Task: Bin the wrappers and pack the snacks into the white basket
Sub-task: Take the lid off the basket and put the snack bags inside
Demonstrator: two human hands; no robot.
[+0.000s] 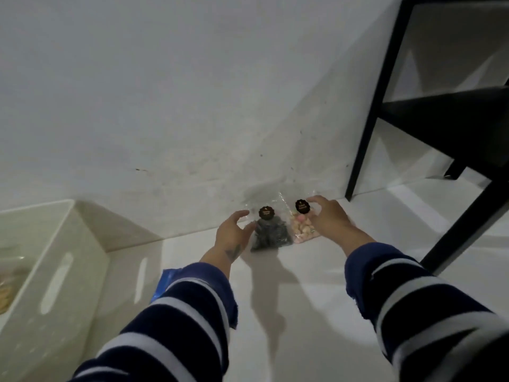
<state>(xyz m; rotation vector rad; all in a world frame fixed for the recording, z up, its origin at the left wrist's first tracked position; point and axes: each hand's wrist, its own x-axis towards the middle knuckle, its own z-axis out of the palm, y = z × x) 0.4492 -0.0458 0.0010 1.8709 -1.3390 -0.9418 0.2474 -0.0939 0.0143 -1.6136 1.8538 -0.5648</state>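
Observation:
Two clear snack bags lean against the white wall on a white surface. The dark snack bag (pixel 271 234) holds black pieces under a round black label. Beside it, the pink snack bag (pixel 301 226) holds pale pink and cream pieces. My left hand (pixel 232 234) is open just left of the dark bag, fingers spread. Spread fingers of my right hand (pixel 327 216) reach the right edge of the pink bag. The white basket (pixel 59 274) stands at the left, with some snacks partly visible inside it.
A blue wrapper (pixel 162 285) peeks out from under my left sleeve beside the basket. A black shelf frame (pixel 369 117) stands at the right against the wall, its leg just right of the bags. The white wall runs close behind.

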